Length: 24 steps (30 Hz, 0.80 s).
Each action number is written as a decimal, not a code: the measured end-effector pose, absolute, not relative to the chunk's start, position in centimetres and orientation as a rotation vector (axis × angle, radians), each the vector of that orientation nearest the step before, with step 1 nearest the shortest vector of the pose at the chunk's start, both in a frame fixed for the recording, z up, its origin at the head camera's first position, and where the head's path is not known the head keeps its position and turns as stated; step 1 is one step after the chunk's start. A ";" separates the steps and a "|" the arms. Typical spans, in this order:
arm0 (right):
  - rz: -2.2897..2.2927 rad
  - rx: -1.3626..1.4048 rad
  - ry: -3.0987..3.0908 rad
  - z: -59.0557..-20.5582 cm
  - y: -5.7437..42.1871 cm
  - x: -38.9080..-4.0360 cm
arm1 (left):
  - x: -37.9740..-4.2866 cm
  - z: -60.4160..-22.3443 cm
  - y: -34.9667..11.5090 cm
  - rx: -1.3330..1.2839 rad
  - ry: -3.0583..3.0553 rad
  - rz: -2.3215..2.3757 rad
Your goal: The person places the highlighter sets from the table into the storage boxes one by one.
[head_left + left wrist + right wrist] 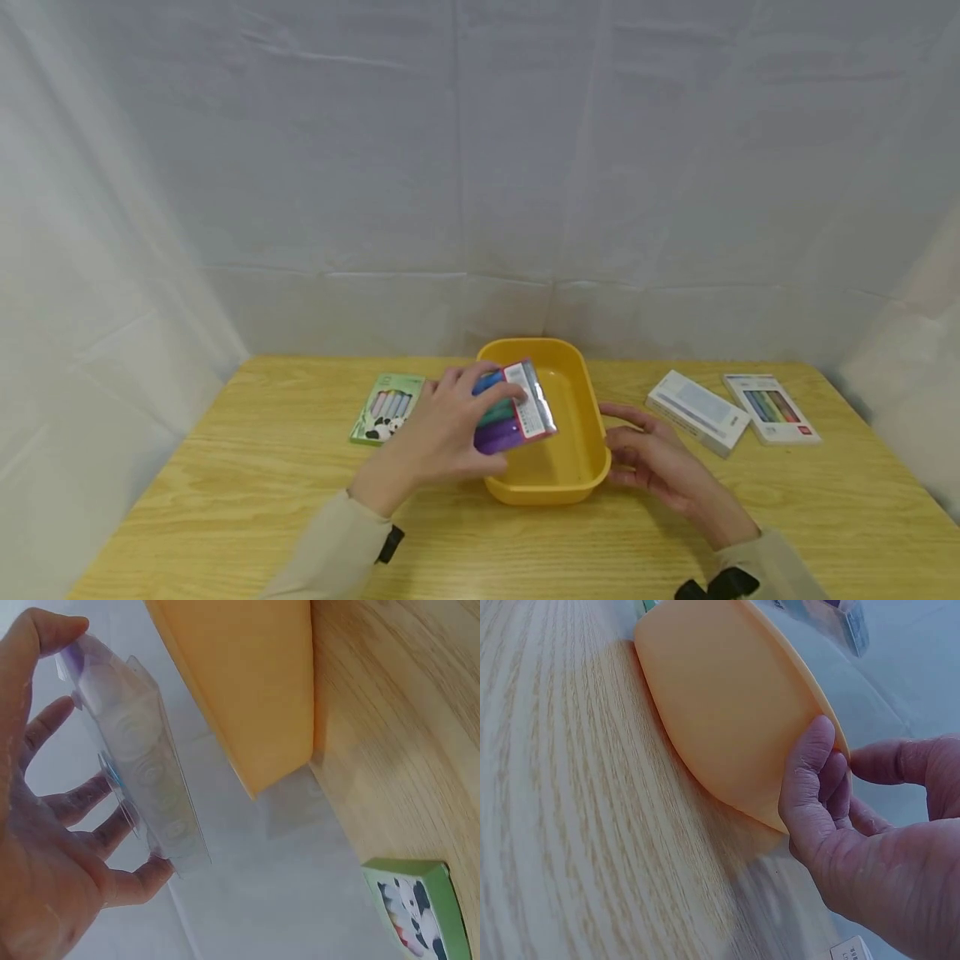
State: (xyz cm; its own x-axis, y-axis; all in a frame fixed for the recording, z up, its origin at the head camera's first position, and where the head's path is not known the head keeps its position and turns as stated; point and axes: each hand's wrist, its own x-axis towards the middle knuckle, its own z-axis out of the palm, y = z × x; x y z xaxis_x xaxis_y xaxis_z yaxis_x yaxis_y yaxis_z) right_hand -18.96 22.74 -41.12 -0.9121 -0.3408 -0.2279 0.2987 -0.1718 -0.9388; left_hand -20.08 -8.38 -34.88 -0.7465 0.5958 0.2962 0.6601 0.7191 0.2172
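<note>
My left hand (442, 429) grips a clear plastic pack of highlighters (506, 412) by its edges, thumb on one side and fingers on the other. Blue, green and purple barrels show through, beside a white label. The pack hangs tilted over the left part of a yellow plastic bin (567, 400). In the left wrist view the pack (146, 750) is seen from its clear, ridged side. Against the bin's right side, my right hand (660, 458) touches the rim with loosely bent fingers. Its fingertips meet the bin wall (720, 712) at the rim in the right wrist view.
A green box with a panda picture (388, 408) lies left of the bin, partly behind my left hand. To the right lie a white box (697, 411) and a white pen box with a coloured window (772, 408). A pale sheet (525, 167) hangs behind the wooden table (247, 467).
</note>
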 end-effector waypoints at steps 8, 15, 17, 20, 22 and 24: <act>-2.119 -0.018 1.700 -41.1 22.7 -19.1 | -20.2 -35.1 -7.1 -1.078 -2.701 -0.446; -2.110 0.016 1.708 -41.1 22.6 -19.2 | -20.4 -35.3 -6.2 -1.128 -2.724 -0.461; -2.105 0.030 1.711 -41.1 22.6 -19.2 | -20.4 -35.4 -6.0 -1.139 -2.726 -0.468; -2.093 0.054 1.716 -41.0 22.6 -19.2 | -20.5 -35.4 -5.7 -1.151 -2.723 -0.466; -2.090 0.059 1.717 -41.0 22.6 -19.1 | -20.6 -35.4 -5.5 -1.156 -2.718 -0.454; -2.091 0.057 1.719 -41.0 22.6 -19.1 | -20.7 -35.4 -5.3 -1.156 -2.715 -0.441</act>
